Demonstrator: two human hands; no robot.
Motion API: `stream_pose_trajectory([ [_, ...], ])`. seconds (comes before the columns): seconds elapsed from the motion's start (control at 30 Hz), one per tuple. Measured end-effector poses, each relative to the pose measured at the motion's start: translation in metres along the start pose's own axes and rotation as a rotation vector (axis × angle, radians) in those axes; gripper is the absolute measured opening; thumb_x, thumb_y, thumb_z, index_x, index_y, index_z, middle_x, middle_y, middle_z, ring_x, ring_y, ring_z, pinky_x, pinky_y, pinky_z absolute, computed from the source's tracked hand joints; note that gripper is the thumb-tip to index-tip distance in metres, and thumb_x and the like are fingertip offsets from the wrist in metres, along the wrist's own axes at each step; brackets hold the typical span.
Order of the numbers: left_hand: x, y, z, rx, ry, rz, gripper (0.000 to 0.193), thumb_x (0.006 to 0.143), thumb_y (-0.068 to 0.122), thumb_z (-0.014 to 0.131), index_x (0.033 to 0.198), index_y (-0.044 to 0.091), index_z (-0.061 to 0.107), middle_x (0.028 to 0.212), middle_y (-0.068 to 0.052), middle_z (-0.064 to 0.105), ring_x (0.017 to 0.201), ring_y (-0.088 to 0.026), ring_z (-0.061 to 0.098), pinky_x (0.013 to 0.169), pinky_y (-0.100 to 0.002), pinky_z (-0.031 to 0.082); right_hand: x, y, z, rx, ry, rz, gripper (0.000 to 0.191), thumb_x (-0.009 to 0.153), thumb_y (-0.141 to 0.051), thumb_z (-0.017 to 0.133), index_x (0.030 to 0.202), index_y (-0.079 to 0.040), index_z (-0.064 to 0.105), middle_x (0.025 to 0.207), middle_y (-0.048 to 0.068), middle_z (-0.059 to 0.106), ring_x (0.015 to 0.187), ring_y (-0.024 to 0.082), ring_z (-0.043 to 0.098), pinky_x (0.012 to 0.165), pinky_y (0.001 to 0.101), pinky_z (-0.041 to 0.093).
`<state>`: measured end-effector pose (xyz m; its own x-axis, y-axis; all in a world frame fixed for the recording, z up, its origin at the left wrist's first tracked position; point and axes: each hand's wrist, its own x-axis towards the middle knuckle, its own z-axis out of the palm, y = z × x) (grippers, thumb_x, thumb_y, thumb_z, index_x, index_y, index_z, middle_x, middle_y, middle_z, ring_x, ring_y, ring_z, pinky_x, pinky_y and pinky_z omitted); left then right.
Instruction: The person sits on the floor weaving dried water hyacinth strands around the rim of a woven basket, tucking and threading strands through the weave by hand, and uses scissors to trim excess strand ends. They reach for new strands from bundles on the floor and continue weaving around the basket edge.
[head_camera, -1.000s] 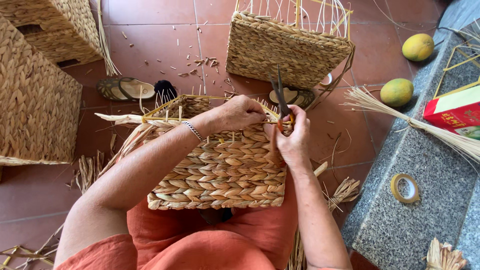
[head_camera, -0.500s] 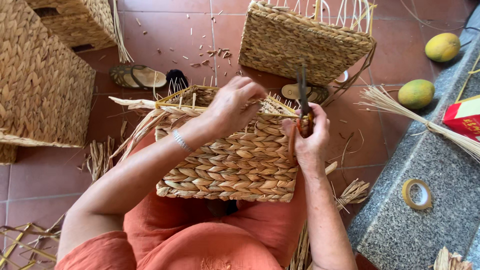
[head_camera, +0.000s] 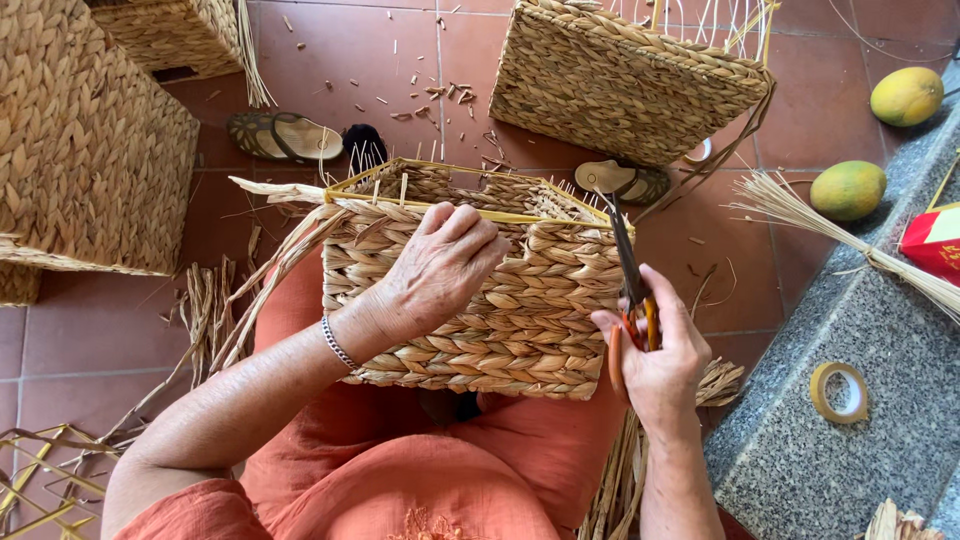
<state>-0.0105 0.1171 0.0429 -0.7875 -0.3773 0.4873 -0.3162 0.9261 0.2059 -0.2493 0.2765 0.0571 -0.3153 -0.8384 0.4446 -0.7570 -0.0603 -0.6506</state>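
A person in orange clothes is sitting with a half-made woven basket (head_camera: 480, 300) resting on their lap. The basket is lying on its side, with its open top facing away from the person, toward the red tile floor (head_camera: 380, 60).

The left hand (head_camera: 435, 270) is pressing down on the upper side of the basket, close to the rim. Its fingers are curled together and are gripping the woven strands right at the edge. A thin silver bracelet (head_camera: 338, 343) is sitting on that wrist.

The right hand (head_camera: 655, 355) is staying just beside the right end of the basket, touching its corner. It is closed tight around the orange handles of a pair of scissors (head_camera: 630, 280). The dark blades are pointing up and away, next to the basket's rim. I cannot tell if the blades are open or shut.

Long loose straw strands (head_camera: 270, 270) are hanging off the left end of the basket.

A second woven basket (head_camera: 630, 80) is standing on the floor behind it. A big woven box (head_camera: 90, 150) is sitting far to the left. Sandals (head_camera: 285, 137) are lying on the tiles between them. On the grey stone ledge (head_camera: 800, 450) to the right, a roll of tape (head_camera: 838, 392) is lying flat, and two mangoes (head_camera: 848, 190) are sitting farther back.
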Motion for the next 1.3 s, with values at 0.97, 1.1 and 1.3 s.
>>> stream_pose_trajectory([
  [0.97, -0.100, 0.013, -0.029, -0.296, 0.175, -0.345, 0.027, 0.081, 0.002, 0.075, 0.108, 0.005, 0.071, 0.092, -0.009, 0.067, 0.089, -0.031, 0.062, 0.077, -0.043, 0.049, 0.058, -0.043, -0.007, -0.556, -0.667, -0.290, 0.057, 0.082, -0.049, 0.077, 0.119, -0.006, 0.066, 0.070, 0.010, 0.068, 0.057, 0.030, 0.069, 0.050, 0.0432, 0.055],
  [1.1, -0.099, 0.013, -0.028, -0.285, 0.205, -0.319, 0.028, 0.082, 0.002, 0.074, 0.109, 0.005, 0.069, 0.097, -0.008, 0.068, 0.092, -0.030, 0.062, 0.081, -0.042, 0.049, 0.055, -0.028, -0.003, -0.679, -0.801, -0.239, 0.056, 0.093, -0.051, 0.070, 0.122, -0.004, 0.064, 0.063, 0.006, 0.067, 0.052, 0.018, 0.069, 0.050, 0.0357, 0.057],
  [1.3, -0.094, 0.018, -0.030, -0.273, 0.203, -0.317, 0.029, 0.083, 0.001, 0.074, 0.111, 0.006, 0.069, 0.096, -0.007, 0.066, 0.090, -0.029, 0.061, 0.081, -0.042, 0.048, 0.048, -0.013, -0.017, -0.361, -0.542, -0.234, 0.074, 0.077, -0.055, 0.076, 0.125, 0.001, 0.064, 0.072, 0.007, 0.064, 0.060, 0.017, 0.066, 0.053, 0.0346, 0.056],
])
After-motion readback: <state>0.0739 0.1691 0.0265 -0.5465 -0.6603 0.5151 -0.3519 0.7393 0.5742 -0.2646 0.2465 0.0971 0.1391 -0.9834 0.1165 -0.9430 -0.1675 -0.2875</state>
